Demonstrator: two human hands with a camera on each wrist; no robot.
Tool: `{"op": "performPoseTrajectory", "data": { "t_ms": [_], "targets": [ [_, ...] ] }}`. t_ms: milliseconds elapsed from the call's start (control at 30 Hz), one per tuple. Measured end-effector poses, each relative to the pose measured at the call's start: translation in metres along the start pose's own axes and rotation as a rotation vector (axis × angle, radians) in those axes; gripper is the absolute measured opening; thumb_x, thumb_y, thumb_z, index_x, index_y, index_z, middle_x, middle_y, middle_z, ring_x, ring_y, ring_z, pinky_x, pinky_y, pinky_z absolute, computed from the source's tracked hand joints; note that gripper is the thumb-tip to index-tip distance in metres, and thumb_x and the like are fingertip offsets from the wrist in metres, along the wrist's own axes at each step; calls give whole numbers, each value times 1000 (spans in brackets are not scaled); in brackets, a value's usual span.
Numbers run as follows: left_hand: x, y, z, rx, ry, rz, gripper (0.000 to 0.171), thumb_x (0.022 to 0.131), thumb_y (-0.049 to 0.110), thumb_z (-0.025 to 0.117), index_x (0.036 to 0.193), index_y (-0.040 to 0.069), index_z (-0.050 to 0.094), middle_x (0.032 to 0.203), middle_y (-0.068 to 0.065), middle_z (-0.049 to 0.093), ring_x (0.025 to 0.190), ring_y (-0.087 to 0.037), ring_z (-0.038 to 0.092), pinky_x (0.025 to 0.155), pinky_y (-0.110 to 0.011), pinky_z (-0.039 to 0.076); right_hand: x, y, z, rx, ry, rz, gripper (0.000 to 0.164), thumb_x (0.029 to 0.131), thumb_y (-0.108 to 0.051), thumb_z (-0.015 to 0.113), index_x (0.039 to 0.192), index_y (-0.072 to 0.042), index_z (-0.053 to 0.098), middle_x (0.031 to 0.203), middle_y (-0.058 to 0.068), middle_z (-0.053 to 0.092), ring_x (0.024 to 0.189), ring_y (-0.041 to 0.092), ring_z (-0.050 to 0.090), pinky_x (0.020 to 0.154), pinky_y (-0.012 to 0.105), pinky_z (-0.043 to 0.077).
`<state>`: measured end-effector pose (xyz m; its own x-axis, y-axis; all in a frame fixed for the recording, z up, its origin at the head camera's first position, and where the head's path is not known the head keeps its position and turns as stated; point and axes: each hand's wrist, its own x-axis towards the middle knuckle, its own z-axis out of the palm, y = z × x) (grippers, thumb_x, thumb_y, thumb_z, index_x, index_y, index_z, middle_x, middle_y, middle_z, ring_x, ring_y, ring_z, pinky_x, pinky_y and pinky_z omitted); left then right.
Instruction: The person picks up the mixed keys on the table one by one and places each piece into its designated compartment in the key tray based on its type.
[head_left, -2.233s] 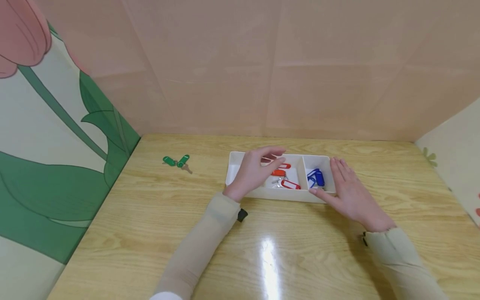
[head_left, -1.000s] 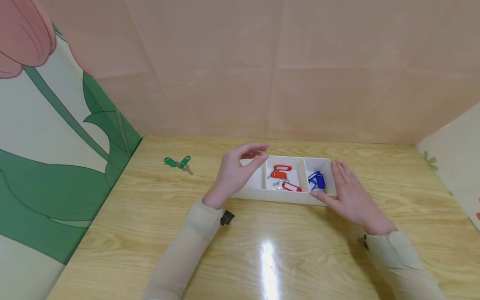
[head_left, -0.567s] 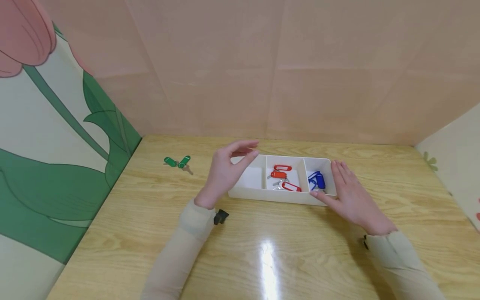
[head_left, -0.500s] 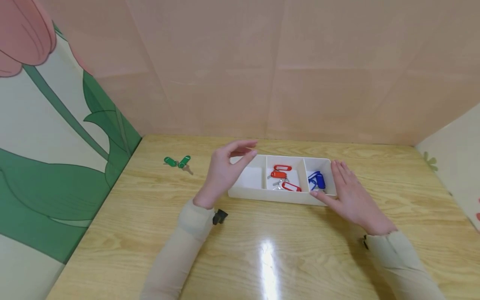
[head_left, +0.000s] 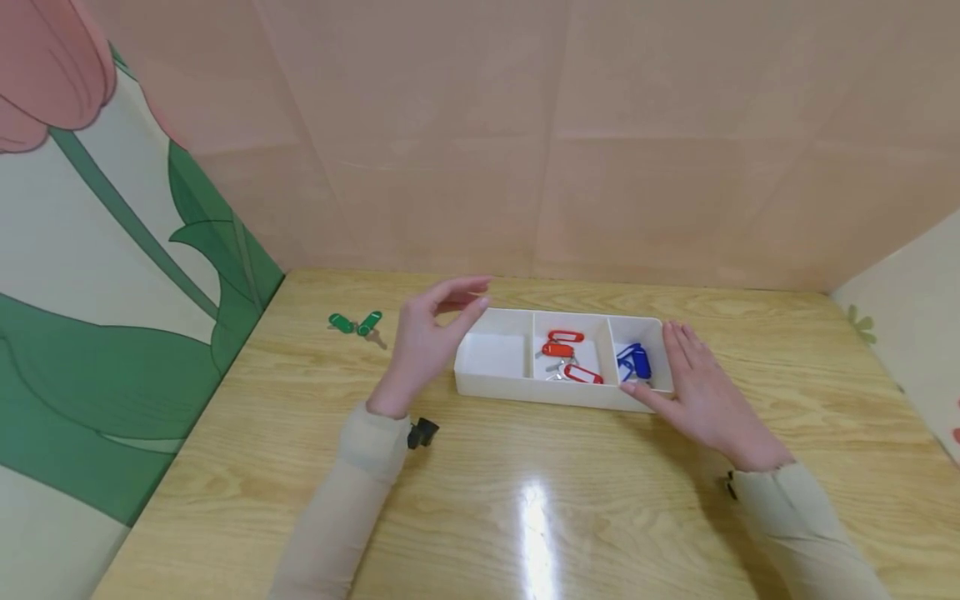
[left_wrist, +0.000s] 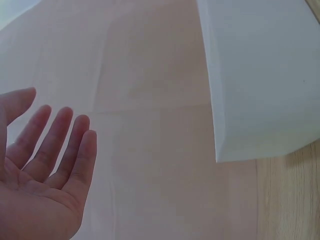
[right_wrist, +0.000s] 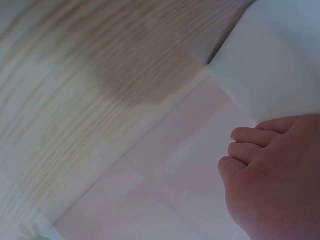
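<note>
A white box point(head_left: 495, 388) with three compartments stands on the table. Red key tags point(head_left: 557, 350) with keys lie in its middle compartment and blue key tags point(head_left: 640, 362) in the right one; the left compartment holds nothing. My left hand point(head_left: 423, 342) hovers at the box's left end, holding nothing, fingers and thumb apart; the left wrist view shows its bare palm point(left_wrist: 45, 195). My right hand point(head_left: 701, 400) rests against the box's right end, its fingers straight along the end wall and its thumb at the front rim. Two green key tags point(head_left: 356, 323) with keys lie to the left.
The wooden table point(head_left: 480, 500) meets a pinkish-brown covered wall point(head_left: 480, 150) behind the box. A panel with painted flowers and leaves point(head_left: 112, 367) borders the left side, and a pale panel point(head_left: 915, 308) stands on the right.
My left hand has moved left from over the middle compartment to the box's left end, uncovering the left compartment. My right hand and the key tags stay put.
</note>
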<state>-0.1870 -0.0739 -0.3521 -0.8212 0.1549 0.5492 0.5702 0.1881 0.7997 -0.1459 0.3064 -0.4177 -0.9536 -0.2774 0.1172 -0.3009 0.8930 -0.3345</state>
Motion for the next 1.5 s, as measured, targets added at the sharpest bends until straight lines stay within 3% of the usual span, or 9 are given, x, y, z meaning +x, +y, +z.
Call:
{"op": "performPoseTrajectory", "data": {
  "t_ms": [233, 500, 700, 1033, 1167, 1367, 1500],
  "targets": [
    [-1, -2, -8, 16, 18, -4, 26, 97, 17, 73, 121, 5, 72, 117, -6, 72, 98, -15, 68, 90, -33, 55, 0, 1, 0, 1, 2, -5, 107, 96, -60, 62, 160, 3, 4, 166, 25, 4, 153, 35, -5, 122, 50, 0],
    [-5, -3, -18, 37, 34, -60, 26, 97, 19, 73, 122, 11, 73, 117, 1, 72, 98, -14, 68, 91, -34, 55, 0, 2, 1, -1, 3, -5, 107, 96, -60, 62, 161, 3, 4, 166, 25, 4, 153, 35, -5, 122, 49, 0],
    [-10, -8, -24, 47, 39, -66, 27, 96, 13, 74, 122, 7, 72, 119, -7, 72, 98, -21, 68, 90, -39, 55, 0, 2, 1, -2, 4, -3, 107, 96, -60, 62, 161, 3, 4, 166, 26, 5, 153, 35, -5, 122, 49, 0],
    [-17, -19, -43, 139, 10, -102, 25, 98, 27, 72, 121, 16, 74, 115, 0, 73, 97, -13, 68, 90, -41, 55, 0, 2, 1, -5, 6, -8, 107, 96, -60, 61, 161, 2, 4, 166, 24, 4, 153, 34, -5, 122, 49, 0],
    [-19, -23, -51, 171, 4, -100, 27, 98, 29, 72, 122, 15, 74, 116, 0, 73, 97, -15, 68, 91, -45, 55, 0, 2, 1, -10, 5, -9, 106, 96, -61, 61, 161, 2, 4, 167, 24, 4, 153, 34, -5, 122, 49, 0],
    [-19, -29, -62, 237, -1, -139, 31, 98, 33, 71, 123, 15, 73, 118, 2, 72, 100, -14, 66, 87, -38, 56, 0, 2, 1, -11, 0, -3, 107, 96, -61, 61, 161, 1, 4, 167, 24, 4, 153, 35, -5, 122, 50, 0],
    [-18, -34, -69, 262, -7, -150, 31, 99, 31, 71, 125, 13, 72, 120, -2, 72, 101, -17, 66, 89, -40, 55, 0, 2, 1, -9, -2, 1, 107, 95, -62, 61, 161, 1, 4, 167, 24, 4, 153, 34, -5, 122, 50, 0]
  ]
}}
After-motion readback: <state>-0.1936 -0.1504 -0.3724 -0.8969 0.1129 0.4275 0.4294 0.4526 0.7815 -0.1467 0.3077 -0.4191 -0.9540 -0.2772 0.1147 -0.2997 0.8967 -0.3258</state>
